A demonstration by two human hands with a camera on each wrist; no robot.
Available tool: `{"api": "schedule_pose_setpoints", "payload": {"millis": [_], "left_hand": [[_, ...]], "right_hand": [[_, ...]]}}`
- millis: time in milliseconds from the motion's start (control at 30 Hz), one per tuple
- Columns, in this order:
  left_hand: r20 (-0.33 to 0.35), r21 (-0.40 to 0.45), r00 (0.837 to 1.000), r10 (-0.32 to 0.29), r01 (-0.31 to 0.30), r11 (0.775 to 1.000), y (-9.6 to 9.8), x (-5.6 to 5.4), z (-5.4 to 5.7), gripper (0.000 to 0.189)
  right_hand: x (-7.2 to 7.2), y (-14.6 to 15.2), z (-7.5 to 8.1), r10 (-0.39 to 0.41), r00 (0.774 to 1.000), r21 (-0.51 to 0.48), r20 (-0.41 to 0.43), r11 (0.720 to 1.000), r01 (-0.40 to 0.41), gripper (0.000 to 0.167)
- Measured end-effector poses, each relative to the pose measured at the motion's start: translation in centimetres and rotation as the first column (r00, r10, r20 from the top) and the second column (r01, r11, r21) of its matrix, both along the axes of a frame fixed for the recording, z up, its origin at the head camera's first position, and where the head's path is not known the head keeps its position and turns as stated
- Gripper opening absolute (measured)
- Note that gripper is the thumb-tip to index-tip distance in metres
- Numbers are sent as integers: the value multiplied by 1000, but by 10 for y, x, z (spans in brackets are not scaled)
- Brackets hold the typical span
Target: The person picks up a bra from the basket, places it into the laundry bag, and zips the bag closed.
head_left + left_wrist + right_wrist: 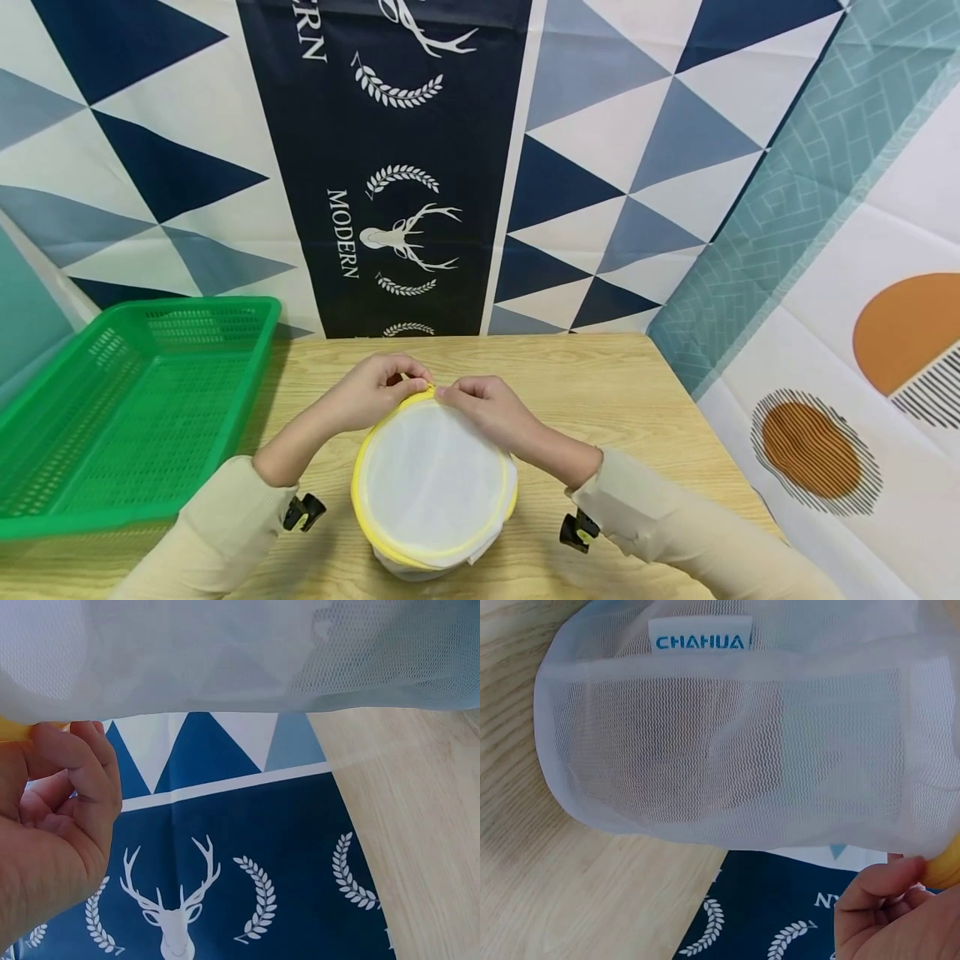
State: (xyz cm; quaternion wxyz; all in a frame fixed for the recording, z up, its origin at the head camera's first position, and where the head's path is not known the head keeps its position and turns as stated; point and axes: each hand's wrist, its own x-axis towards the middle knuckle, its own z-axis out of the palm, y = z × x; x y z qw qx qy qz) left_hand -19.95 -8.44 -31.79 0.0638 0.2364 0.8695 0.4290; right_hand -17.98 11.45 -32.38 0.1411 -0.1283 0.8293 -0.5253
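Note:
A round white mesh laundry bag point(435, 479) with a yellow zipper edge stands over the table, its circular top facing up. At the far side of the rim, my left hand point(380, 390) pinches the yellow edge between thumb and fingers. Right beside it, my right hand point(491, 410) pinches the same rim, thumb on top. In the right wrist view the bag's mesh side point(705, 750) carries a white label point(700, 634) reading CHAHUA. The left wrist view shows the curled fingers point(82, 761) under the bag's lower edge.
A green plastic basket point(150, 417) sits at the left of the wooden table point(600, 392). Behind the table hangs a patterned cloth point(405, 167) with triangles and deer heads. Another printed cloth point(810, 350) runs along the right side.

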Motion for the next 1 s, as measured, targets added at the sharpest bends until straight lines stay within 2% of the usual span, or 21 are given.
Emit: {"api": "schedule_pose_setpoints", "payload": {"millis": [400, 767, 1000], "left_hand": [[-11, -8, 1000, -16, 16, 1000, 0, 1, -1, 12], [4, 17, 1000, 11, -11, 1000, -1, 3, -5, 12], [22, 17, 999, 34, -34, 999, -5, 4, -7, 13]], "right_hand": [[0, -4, -1, 58, 998, -41, 26, 998, -57, 32], [6, -3, 2, 20, 999, -34, 37, 999, -18, 35], [5, -1, -2, 10, 999, -53, 43, 999, -8, 35]]}}
